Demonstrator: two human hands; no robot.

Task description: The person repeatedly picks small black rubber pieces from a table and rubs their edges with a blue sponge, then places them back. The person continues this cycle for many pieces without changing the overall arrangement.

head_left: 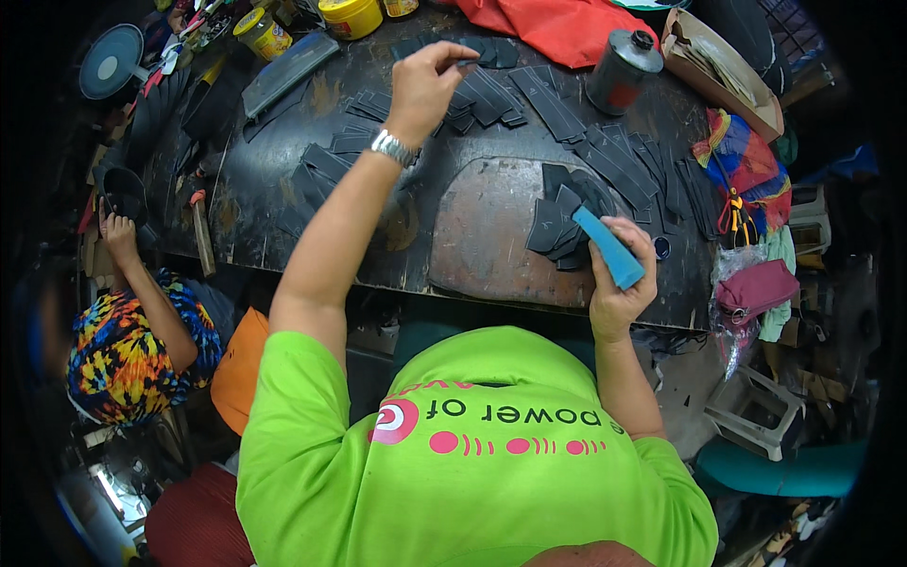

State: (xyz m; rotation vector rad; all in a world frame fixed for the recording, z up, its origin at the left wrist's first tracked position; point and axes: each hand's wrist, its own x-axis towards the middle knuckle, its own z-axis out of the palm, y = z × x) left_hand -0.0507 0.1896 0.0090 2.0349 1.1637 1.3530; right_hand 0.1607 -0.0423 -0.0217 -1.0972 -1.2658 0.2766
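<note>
My left hand stretches to the far side of the dark table. Its thumb and fingers come together at a row of dark flat pieces, and whatever lies between the fingertips is too small to make out. My right hand is closed round a blue foam block, held tilted above the near right of the table. Beside that block, a small heap of dark flat pieces lies on a worn brown board. Several dark strips are spread over the table beyond.
A metal can and an open cardboard box stand at the far right, near red cloth. Yellow tubs sit at the back. A hammer lies at left, near another person's hand. Orange-handled pliers hang at right.
</note>
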